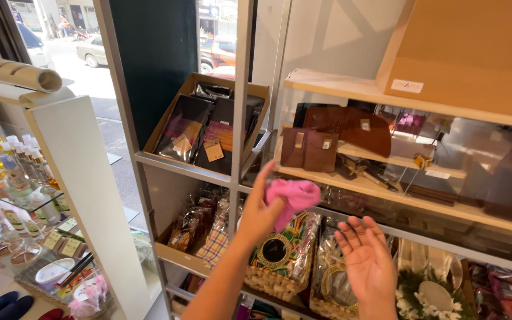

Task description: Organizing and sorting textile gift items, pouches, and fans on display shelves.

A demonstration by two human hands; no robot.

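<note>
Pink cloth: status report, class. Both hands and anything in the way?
Left hand grips the pink cloth at the metal shelf post. Right hand open, palm up, empty. Wrapped baskets directly below.

Premises are a small gift shop. Metal shelving [238, 118] holds tagged brown leather wallets [309, 149], a cardboard tray of packaged goods [208, 127] and cellophane-wrapped baskets [280, 255]. Labelled bottles [13, 166] stand by a street-facing window [84, 53].
</note>
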